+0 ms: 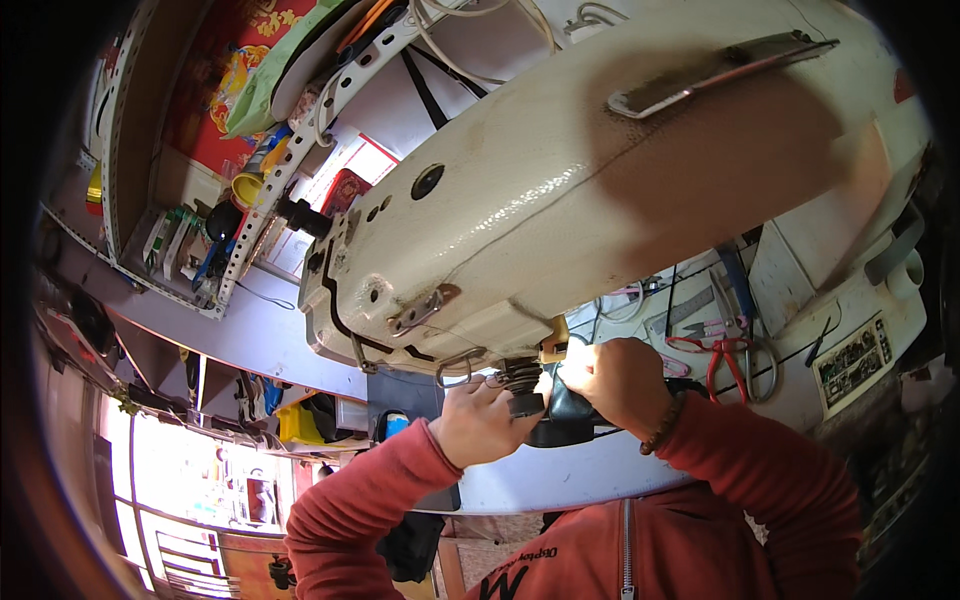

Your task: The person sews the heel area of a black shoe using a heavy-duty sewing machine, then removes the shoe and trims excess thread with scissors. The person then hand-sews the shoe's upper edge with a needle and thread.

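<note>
Blk piece — slight sheen, at R hand; cream machine above.

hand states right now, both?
Left hand: fingers at the dark round part; grip unclear.
Right hand: curled by the glossy black item; grip unclear.

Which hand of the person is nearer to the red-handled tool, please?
Right. The right hand is just left of the red-handled tool in the picture; the left hand is farther left, by the pale machine.

Red pliers lie on the pale table.
</note>
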{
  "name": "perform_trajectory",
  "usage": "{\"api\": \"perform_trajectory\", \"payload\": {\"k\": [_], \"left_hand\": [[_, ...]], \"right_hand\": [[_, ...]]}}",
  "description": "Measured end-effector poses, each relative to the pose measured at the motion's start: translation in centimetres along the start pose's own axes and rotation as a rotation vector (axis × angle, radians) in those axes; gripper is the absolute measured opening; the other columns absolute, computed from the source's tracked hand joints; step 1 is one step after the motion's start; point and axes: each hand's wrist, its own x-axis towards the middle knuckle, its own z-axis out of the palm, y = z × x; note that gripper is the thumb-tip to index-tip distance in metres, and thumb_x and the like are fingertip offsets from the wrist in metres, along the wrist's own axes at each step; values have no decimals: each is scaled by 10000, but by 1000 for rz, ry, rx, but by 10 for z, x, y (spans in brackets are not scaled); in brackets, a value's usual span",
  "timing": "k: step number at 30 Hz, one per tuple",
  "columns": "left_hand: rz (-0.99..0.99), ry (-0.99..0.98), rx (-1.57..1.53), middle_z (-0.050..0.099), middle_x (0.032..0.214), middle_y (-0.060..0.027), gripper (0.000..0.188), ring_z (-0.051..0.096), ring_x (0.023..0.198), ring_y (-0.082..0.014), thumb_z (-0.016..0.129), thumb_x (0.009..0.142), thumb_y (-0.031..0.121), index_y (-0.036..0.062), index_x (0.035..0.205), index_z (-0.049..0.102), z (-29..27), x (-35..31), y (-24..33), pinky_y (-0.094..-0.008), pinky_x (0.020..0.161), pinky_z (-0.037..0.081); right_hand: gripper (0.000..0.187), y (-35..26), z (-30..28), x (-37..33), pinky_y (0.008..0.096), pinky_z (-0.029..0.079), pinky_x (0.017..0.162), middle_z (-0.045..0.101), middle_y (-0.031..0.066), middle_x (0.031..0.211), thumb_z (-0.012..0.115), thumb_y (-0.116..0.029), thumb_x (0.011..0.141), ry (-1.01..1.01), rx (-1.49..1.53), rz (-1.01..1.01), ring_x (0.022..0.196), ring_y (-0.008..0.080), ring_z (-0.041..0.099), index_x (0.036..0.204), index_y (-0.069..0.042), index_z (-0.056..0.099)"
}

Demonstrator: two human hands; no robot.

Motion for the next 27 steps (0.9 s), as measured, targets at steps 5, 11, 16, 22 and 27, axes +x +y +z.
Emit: {"api": "perform_trajectory", "payload": {"k": [5,11,16,22,27], "left_hand": [[-445,-88,-259,588,870,-47,431,555,631,-228,673,841,479,136,1102,683,-10,0,29,-324,538,433],[-726,-256,-470,561,963,-224,485,619,780,-337,726,784,473,-9,821,685,-15,5,43,-394,636,528],[-745,-76,-676,518,1078,-233,383,611,895,-373,757,768,302,12,1007,679,-10,2,45,-407,741,524],[-701,-87,-738,505,1117,-243,435,602,943,-386,736,783,300,34,1115,643,-12,0,41,-412,765,527],[-694,-246,-754,506,1119,-239,535,622,855,-408,763,762,385,55,1162,629,-23,-2,39,-419,736,531]], "right_hand": [[322,0,0,-1,430,419,477,558,174,572,672,-311,793,25,48,7,515,364,563,632,-40,607],[291,-4,-1,-2,438,380,464,492,158,540,675,-203,768,58,95,56,496,360,523,603,-40,499],[242,-8,-2,-3,449,379,474,484,158,543,646,-146,748,91,49,-11,509,368,523,604,-46,480],[281,-8,0,-3,436,442,487,566,172,571,661,-263,798,104,-63,13,551,354,601,629,-58,568],[293,-5,-3,-6,432,436,498,568,184,592,654,-254,830,97,32,4,558,366,595,662,-28,573]]}}
